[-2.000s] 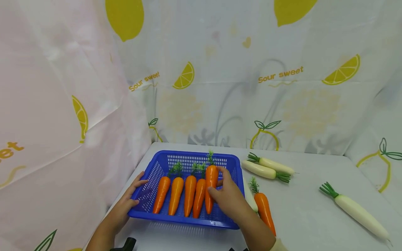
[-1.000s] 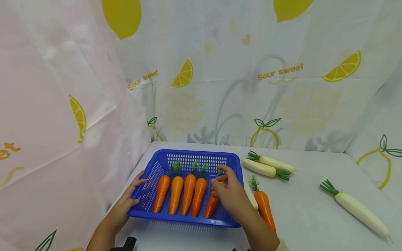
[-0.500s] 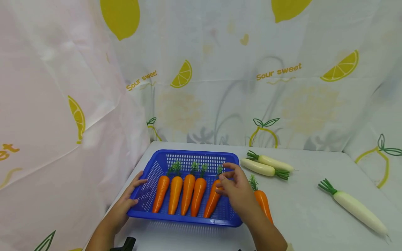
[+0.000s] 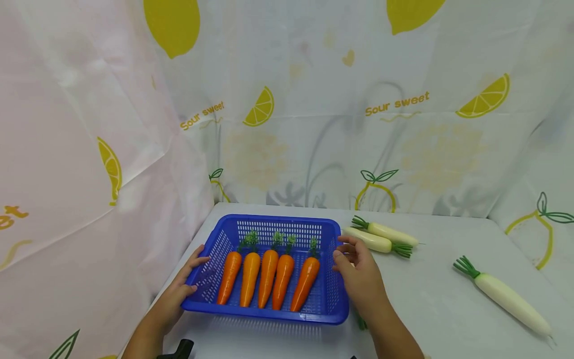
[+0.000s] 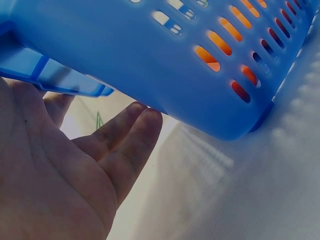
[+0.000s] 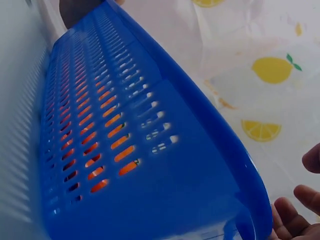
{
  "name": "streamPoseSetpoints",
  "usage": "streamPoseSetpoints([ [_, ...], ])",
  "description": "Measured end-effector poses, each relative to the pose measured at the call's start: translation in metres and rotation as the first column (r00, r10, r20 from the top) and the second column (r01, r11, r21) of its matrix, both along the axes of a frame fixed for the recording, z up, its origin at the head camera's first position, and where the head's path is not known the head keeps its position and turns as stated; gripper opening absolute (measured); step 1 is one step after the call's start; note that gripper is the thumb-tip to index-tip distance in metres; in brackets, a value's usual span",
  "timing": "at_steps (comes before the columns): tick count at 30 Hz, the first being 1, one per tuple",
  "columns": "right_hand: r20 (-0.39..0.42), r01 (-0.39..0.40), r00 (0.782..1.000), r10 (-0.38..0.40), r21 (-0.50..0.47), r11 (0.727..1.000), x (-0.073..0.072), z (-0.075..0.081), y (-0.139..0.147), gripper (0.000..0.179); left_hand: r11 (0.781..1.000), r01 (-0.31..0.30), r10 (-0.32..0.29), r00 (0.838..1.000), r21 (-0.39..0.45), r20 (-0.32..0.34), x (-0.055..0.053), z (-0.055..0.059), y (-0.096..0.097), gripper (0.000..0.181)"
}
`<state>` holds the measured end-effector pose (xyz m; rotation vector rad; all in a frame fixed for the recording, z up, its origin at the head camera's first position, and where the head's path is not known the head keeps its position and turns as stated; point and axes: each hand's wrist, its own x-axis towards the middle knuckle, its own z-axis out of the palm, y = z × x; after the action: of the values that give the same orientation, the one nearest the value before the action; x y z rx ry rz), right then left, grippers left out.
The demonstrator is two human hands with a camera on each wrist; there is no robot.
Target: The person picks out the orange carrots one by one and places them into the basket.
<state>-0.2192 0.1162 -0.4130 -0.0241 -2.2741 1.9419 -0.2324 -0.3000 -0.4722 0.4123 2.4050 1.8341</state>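
Five-sided detail aside, a blue plastic basket (image 4: pixel 278 319) with slotted walls stands on the white table, its rim also filling much of the right wrist view. Several orange carrots (image 4: pixel 267 279) with leafy green tops lie side by side in it; the rightmost carrot (image 4: pixel 306 284) slants a little apart. My left hand (image 4: pixel 172 294) holds the basket's left rim, thumb and fingers over the edge; in the left wrist view two fingers (image 5: pixel 132 145) touch its outer wall. My right hand (image 4: pixel 360 276) is at the right rim, loosely bent and holding nothing.
Two white radishes (image 4: pixel 381 238) lie crossed behind the right hand. Another white radish (image 4: pixel 511 304) lies far right. Green leaves (image 4: pixel 361 321) show beside my right forearm, which hides what lies under it. A lemon-print curtain (image 4: pixel 291 149) encloses the table.
My right hand let go of the rightmost carrot, which now lies in the basket, then moved right, out to the rim. The loose carrot beside the basket is now hidden. My left hand stayed put.
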Motion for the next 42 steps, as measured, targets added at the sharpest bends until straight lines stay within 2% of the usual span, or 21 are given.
streamPoseSetpoints([
  [4,0.067,0.032,0.997,-0.038,0.091,0.995,0.0,-0.001,0.011,0.04,1.0,-0.005,0.005,1.0,-0.01,-0.002,-0.001,0.001,0.0,0.071],
  [9,0.156,0.029,0.986,-0.063,0.214,0.976,0.001,-0.003,0.023,0.046,1.0,-0.004,0.004,1.0,-0.012,0.008,-0.001,0.002,0.001,0.072],
  [16,0.189,0.005,0.98,-0.065,0.304,0.953,0.0,-0.012,0.042,0.052,1.0,-0.015,0.015,0.999,-0.006,0.045,-0.002,0.003,-0.001,0.072],
  [19,0.226,-0.024,0.972,-0.058,0.346,0.938,-0.001,-0.017,0.049,0.057,1.0,-0.021,0.022,0.998,-0.012,0.056,-0.003,0.002,-0.003,0.073],
  [26,0.313,-0.08,0.947,-0.077,0.459,0.885,-0.002,-0.032,0.059,0.066,1.0,-0.007,0.008,0.998,-0.012,0.062,-0.004,0.001,-0.003,0.072],
  [34,0.305,-0.064,0.946,-0.112,0.513,0.856,-0.002,-0.043,0.067,0.068,1.0,-0.001,0.002,0.999,-0.014,0.043,-0.003,0.001,-0.004,0.07],
  [42,0.349,-0.085,0.932,-0.102,0.481,0.873,-0.003,-0.05,0.078,0.07,1.0,-0.009,0.011,0.998,-0.025,0.055,-0.003,0.002,-0.002,0.071],
])
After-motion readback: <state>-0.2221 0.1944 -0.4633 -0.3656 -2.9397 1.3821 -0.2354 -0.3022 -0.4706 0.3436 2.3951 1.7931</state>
